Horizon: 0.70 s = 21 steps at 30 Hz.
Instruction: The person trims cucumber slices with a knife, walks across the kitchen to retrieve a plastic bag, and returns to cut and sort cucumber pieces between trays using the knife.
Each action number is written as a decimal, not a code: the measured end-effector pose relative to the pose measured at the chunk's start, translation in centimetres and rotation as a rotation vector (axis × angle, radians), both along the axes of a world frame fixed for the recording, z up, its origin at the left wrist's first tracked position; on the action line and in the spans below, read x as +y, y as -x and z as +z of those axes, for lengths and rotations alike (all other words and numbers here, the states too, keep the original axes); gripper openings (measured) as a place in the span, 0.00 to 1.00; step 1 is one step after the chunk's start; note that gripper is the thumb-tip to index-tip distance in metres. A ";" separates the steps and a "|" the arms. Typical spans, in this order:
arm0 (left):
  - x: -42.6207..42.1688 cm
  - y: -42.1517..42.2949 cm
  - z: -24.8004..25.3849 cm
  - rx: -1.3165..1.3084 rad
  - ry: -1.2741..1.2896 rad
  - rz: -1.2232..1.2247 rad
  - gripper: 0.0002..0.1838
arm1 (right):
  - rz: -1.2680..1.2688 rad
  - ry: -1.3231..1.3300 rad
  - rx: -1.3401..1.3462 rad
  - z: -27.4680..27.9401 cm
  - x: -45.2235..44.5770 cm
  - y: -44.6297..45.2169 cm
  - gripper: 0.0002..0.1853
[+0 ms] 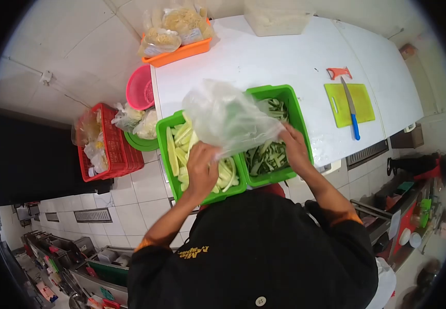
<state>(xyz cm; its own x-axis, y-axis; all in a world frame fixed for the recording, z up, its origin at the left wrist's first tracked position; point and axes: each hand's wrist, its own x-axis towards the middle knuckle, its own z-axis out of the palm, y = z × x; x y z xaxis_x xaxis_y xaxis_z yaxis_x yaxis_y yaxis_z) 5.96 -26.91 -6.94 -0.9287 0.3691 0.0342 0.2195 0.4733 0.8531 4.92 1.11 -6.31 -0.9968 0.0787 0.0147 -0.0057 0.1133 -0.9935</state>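
A clear plastic bag [228, 116] is stretched between my two hands above two green bins. My left hand [203, 167] is closed on the bag's near left edge, over the left green bin [163, 135], which holds pale green cut vegetable pieces [181, 139]. At the bag's right corner my right hand [294, 147] pinches the plastic, over the right green bin [301, 121]. Dark green peel strips [269, 162] lie in that right bin. The bag hides the inner rims and part of both bins' contents.
On the white table [264, 62], a blue-handled knife [356, 126] lies across a yellow-green cutting board [339, 110], beside an orange peeler [339, 72]. An orange basket [181, 53] with bagged food stands at the back left. Left are a pink bucket [139, 87] and red crates [122, 154].
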 end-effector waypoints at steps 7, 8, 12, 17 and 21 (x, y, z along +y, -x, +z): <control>-2.6 -0.4 -0.5 -1.270 -1.673 -0.128 0.28 | 0.614 1.690 -0.685 1.0 1.9 0.8 0.18; -3.7 -0.8 -1.4 -1.255 -1.719 -0.124 0.29 | 0.696 1.580 -0.633 0.0 2.6 1.0 0.18; -4.8 -0.4 1.9 -1.193 -1.758 0.027 0.31 | 0.580 0.702 -0.481 1.2 2.5 1.0 0.19; -5.0 0.0 4.3 -0.742 -0.490 0.177 0.24 | 0.176 1.214 -0.733 1.6 2.4 -0.1 0.19; -7.4 1.7 1.7 -0.291 -0.181 0.497 0.13 | 0.299 1.447 -0.531 5.7 3.7 0.4 0.26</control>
<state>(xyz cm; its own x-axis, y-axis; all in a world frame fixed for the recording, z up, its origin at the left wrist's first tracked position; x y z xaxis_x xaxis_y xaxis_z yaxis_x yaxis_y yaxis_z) 4.25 -34.35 -5.24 -0.9691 -0.0997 -0.2257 -0.2456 0.3008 0.9215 4.49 4.85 -0.59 -0.8449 -0.4782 -0.2395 0.5189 -0.8416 -0.1499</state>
